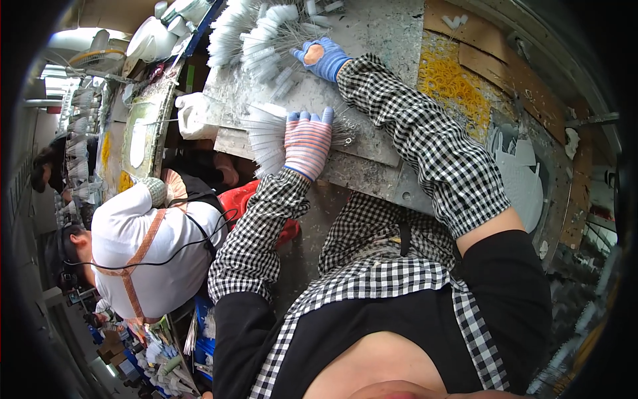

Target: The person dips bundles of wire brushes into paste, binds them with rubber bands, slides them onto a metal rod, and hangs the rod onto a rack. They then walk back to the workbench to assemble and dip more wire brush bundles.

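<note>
My left hand (pixel 309 141), in a pink-striped glove, lies over a fanned bundle of small brushes (pixel 264 136) with clear bristles. The bristle heads spread out to its left, and looped wire ends stick out at its right. The thumb is hidden beneath. Farther off, my right hand (pixel 323 60), in a blue glove with a hole baring some skin, reaches to the edge of a big heap of similar brushes (pixel 262 40). Its thumb side stretches left toward the wire stems, apart from the fingers; I see nothing held there. Both forearms wear black-and-white checked sleeves.
Yellow rings (pixel 455 83) lie scattered on the grey worktable (pixel 392 33) at right, beside cardboard pieces (pixel 482 63). A white bag (pixel 194 114) hangs at the table's left side. To the left, another person (pixel 159 249) in a white top sits close by.
</note>
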{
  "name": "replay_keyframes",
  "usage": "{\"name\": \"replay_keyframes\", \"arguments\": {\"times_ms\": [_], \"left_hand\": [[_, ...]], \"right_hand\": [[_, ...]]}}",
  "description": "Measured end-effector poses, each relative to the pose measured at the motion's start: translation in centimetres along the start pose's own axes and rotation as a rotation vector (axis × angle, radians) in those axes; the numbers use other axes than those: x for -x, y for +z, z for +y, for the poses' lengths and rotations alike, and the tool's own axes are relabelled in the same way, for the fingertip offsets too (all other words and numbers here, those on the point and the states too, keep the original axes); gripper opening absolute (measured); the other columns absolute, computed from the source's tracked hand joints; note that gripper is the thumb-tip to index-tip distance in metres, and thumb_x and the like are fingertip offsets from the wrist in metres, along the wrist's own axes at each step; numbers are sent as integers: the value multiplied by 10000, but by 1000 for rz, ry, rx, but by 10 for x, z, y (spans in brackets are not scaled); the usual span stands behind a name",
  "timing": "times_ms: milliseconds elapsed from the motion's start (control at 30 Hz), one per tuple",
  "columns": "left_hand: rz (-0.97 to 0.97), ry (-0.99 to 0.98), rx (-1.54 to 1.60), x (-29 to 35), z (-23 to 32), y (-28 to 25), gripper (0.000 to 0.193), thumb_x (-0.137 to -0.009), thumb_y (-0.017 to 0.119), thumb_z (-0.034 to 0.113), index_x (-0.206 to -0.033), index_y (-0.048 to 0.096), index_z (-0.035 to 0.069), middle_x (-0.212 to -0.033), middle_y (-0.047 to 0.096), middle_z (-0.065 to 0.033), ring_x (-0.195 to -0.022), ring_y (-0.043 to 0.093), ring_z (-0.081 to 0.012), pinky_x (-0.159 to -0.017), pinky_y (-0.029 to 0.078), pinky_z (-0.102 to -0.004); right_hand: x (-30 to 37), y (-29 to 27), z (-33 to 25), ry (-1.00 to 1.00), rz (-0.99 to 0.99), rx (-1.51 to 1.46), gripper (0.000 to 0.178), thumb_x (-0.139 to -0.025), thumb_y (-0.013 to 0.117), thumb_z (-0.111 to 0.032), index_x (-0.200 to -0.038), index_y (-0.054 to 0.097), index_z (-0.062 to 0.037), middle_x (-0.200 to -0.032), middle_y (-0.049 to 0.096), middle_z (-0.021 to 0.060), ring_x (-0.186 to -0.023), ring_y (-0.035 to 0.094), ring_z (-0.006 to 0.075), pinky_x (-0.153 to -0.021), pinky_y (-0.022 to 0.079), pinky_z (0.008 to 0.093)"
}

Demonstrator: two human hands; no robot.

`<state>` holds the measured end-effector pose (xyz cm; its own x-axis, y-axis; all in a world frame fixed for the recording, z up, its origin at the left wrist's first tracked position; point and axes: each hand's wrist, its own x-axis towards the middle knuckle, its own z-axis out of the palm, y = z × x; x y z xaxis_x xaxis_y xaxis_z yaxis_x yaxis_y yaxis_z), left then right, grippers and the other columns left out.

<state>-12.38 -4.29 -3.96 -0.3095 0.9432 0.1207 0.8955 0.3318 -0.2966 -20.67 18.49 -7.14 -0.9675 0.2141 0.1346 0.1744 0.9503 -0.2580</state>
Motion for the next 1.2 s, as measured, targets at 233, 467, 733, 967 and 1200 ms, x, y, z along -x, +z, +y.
{"name": "replay_keyframes", "arguments": {"times_ms": [233, 467, 733, 967, 1200], "left_hand": [[-321, -100, -26, 14, -6, -19, 288, -924, 530, 172, -1189, 604, 86, -1053, 681, -111, -1043, 648, -271, -955, 445, -458], [-308, -170, -5, 35, 1, -9, 265, -950, 509, 173, -1190, 597, 99, -965, 715, -109, -956, 688, -286, -911, 458, -492], [0, -236, 946, 37, -27, -48, 387, -761, 778, 147, -1096, 613, 45, -977, 712, -151, -939, 681, -298, -857, 526, -415], [108, 79, 2235, 15, 120, -149, 622, -769, 852, 33, -1290, 512, 65, -1155, 610, -27, -1098, 590, -148, -988, 489, -343], [275, 617, 1664, -24, 184, -125, 449, -795, 756, -16, -1202, 568, 18, -1017, 668, -64, -971, 651, -148, -830, 545, -289]], "right_hand": [[84, -73, 7, -126, -43, -152, 416, -966, 606, -347, -1337, 598, -159, -1234, 663, 178, -1128, 639, 334, -955, 518, 444], [237, -103, -22, -94, 57, -450, 428, -951, 634, -337, -1307, 612, -101, -1025, 727, 162, -942, 695, 315, -853, 550, 408], [297, -91, -91, 190, -11, -742, 958, -748, 816, -533, -1474, 430, -43, -1332, 598, 172, -1249, 570, 304, -1084, 445, 389], [359, -135, -57, -56, 483, -693, 1064, -612, 905, -283, -1491, 349, -60, -1302, 562, 183, -1191, 557, 375, -1022, 450, 453], [418, -112, -24, 197, 410, -739, 714, -701, 818, -265, -1326, 537, -64, -1245, 603, 125, -1147, 587, 268, -1025, 462, 367]]}}
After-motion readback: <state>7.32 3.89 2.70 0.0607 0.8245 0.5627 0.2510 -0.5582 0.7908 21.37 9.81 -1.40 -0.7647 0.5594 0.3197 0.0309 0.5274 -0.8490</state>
